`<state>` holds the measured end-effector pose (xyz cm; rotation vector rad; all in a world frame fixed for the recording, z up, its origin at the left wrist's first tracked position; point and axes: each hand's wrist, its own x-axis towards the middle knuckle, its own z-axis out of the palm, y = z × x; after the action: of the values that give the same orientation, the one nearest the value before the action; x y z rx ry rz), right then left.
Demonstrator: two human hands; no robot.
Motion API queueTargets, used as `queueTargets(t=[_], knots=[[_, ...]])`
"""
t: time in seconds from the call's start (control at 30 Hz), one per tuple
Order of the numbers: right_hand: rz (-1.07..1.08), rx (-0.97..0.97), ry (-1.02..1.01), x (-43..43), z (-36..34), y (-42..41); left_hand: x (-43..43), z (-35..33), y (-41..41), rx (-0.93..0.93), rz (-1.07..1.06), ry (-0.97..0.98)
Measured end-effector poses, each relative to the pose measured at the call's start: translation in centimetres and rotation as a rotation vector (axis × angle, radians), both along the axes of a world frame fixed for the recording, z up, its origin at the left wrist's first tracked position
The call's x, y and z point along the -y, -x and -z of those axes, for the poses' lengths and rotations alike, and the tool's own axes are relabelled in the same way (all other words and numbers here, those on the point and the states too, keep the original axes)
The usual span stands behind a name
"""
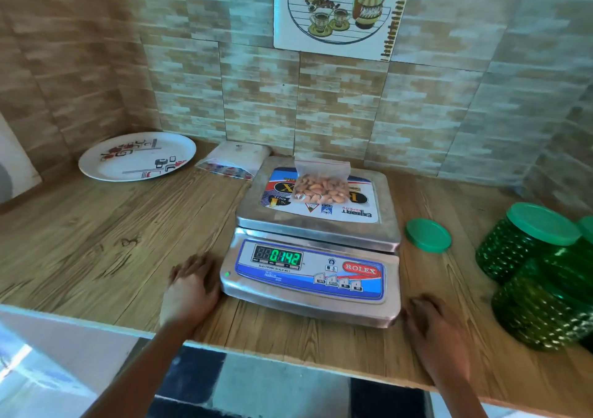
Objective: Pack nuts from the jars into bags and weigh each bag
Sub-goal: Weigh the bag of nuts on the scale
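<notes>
Bag (322, 181) of nuts sits on the far side of the scale (308, 276) pan, mid-worktop (96, 241), and with left hand (191, 286) and right hand (430, 324) flat by its near corners, grips slack and empty, a bump could throw the reading.

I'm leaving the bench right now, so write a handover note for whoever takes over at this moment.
Hands: left hand flat on the counter left of the scale, right hand flat by its front right corner; both hold nothing.
Things: bag of nuts lies on the scale; display reads 0142. Loose green lid lies right of the scale; green jars stand at far right.
Done: one bag filled and on the scale.
Left: probably remove it, then fill and weigh further bags.
</notes>
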<state>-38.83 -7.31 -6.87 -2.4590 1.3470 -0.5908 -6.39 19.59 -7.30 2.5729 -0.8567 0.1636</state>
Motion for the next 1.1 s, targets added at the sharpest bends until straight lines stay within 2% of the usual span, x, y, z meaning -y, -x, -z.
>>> queueTargets(t=[0.13, 0.27, 0.37, 0.5, 0.6, 0.67, 0.7, 0.77, 0.9, 0.97, 1.1], knots=[[0.018, 0.025, 0.043, 0.2, 0.1, -0.2, -0.2, 0.3, -0.1, -0.012, -0.002, 0.04], [0.066, 0.179, -0.036, 1.1, -0.6, -0.9, -0.5, 0.9, -0.8, -0.08, 0.017, 0.139], [0.127, 0.363, -0.075, 1.7, -3.1, -2.4, -0.2, 0.3, -1.5, -0.273, -0.049, 0.438], [0.083, 0.543, 0.095, 1.9, -8.7, -6.2, 2.4, -3.1, -3.4, -0.381, -0.19, 0.82], [0.028, 0.674, 0.035, 2.0, -11.8, -9.3, 5.6, -7.5, -4.9, -0.514, -0.106, 1.132], [-0.035, 0.685, -0.102, 2.0, -13.6, -11.5, 7.8, -10.9, -5.5, -0.601, 0.05, 1.228], [-0.081, 0.684, -0.175, 2.1, -14.3, -12.5, 9.1, -12.5, -5.7, -0.68, 0.136, 1.225], [-0.164, 0.651, -0.294, 2.8, -15.1, -14.3, 11.9, -14.7, -6.5, -0.931, 0.27, 1.098], [-0.22, 0.582, -0.556, 3.9, -15.4, -17.1, 17.0, -16.0, -7.4, -1.44, 0.379, 0.806], [-0.222, 0.568, -0.586, 4.1, -15.1, -18.1, 18.8, -15.9, -7.9, -1.526, 0.412, 0.736], [-0.183, 0.581, -0.632, 4.9, -14.3, -18.8, 21.3, -16.2, -8.9, -1.551, 0.442, 0.642]])
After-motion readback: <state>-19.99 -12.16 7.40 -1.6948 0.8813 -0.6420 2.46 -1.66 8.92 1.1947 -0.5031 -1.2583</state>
